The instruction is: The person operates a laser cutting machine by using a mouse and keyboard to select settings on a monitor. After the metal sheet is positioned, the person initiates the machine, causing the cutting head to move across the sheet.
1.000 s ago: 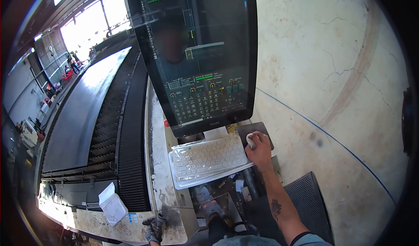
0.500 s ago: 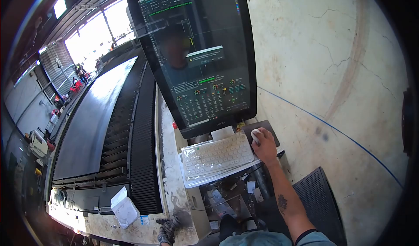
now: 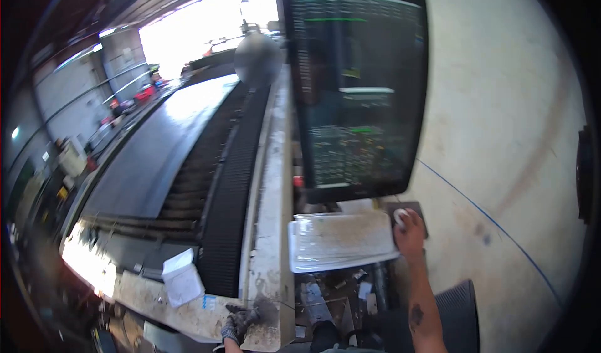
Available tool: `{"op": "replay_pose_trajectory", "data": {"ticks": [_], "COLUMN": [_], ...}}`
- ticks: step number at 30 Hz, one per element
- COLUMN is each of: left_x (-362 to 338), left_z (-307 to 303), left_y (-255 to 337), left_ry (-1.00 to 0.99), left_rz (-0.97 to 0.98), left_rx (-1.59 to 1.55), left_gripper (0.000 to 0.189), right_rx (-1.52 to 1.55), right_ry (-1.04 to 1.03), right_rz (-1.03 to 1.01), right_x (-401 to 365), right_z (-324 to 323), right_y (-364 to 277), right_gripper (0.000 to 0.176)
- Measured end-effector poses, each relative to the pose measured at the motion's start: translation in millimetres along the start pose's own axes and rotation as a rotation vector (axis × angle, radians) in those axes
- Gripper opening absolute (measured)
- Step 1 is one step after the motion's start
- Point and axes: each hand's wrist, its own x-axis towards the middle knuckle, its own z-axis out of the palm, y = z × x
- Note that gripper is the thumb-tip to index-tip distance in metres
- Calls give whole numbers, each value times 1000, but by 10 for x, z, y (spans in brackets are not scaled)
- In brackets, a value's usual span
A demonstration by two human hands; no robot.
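The mouse (image 3: 399,215) lies on a dark mouse pad (image 3: 421,214) at the right end of the console shelf, just below the lower right corner of the screen, with the right hand (image 3: 410,231) cupped over it.

The concrete floor (image 3: 507,102) fills the right side of the view, crossed by a thin blue line (image 3: 488,220). To the left, the long machine bed (image 3: 169,146) runs away toward a bright doorway, carrying a grey metal sheet, with a black ribbed strip along its right side. A pale, stained frame rail (image 3: 270,184) borders the bed. Upright beside the rail stands the tall dark monitor (image 3: 360,90), its text blurred and unreadable. Below it, the white keyboard (image 3: 341,240) under a clear plastic cover sits on the shelf, its right edge just beside the right hand. A perforated dark seat (image 3: 462,306) shows at the bottom right. A small white box (image 3: 183,279) rests on the near end of the bed.

The left hand (image 3: 236,327), in a grey work glove, rests on the near corner of the frame rail; whether its fingers are curled or flat cannot be told. The right hand's fingers are closed loosely over the mouse, leaving only its white front tip visible.
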Motion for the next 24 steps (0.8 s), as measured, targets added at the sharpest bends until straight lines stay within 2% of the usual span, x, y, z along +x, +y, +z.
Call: {"op": "replay_pose_trajectory", "data": {"ticks": [2,3,5,7,8,9,10,11,13,15,16,17,18,19,20,22,24], "left_x": [-144,-175,-141,37,-17,-19,36,-89,-143,-292,-364,-410,-399,-24,-47,-113,-22], "left_z": [156,231,208,69,-16,-53,-23,281,321,331,333,311,336,123,185,85,39], "left_y": [20,60,14,-67,-86,-65,-30,60,70,92,117,115,125,28,26,-27,-51], "left_ry": [256,278,308,129,131,17,-106,182,182,225,233,202,160,117,107,47,94], "left_rz": [-104,-125,-156,-36,-40,-130,-219,-124,-120,-76,-92,-86,-84,-111,-132,-7,-30], "left_rx": [-14,-86,-167,-301,-299,-535,-769,-320,-379,-391,-354,-352,-348,-523,-491,-145,-139], "left_gripper": [55,51,49,48,48,49,50,47,44,41,41,43,45,59,59,55,57], "right_rx": [-19,12,-74,-29,10,7,170,334,737,1111,1184,1171,1573,1583,1602,1647,1671], "right_ry": [-42,-63,25,44,84,89,147,204,215,224,287,261,251,284,311,314,307], "right_rz": [26,-10,-2,-34,-52,-51,-26,-4,77,-61,-204,-373,-433,-452,-481,-483,-470], "right_x": [22,62,64,48,35,47,47,79,157,192,159,66,34,67,92,88,32], "right_z": [-35,-55,-157,-195,-225,-308,-389,-512,-987,-1699,-2000,-2280,-2529,-2772,-2922,-3034,-3089], "right_y": [-37,-135,-254,-253,-254,-367,-496,-709,-1405,-2152,-2364,-2457,-2631,-2901,-3074,-3182,-3191], "right_gripper": [48,48,47,46,45,45,43,41,38,39,44,49,39,25,20,20,22]}}
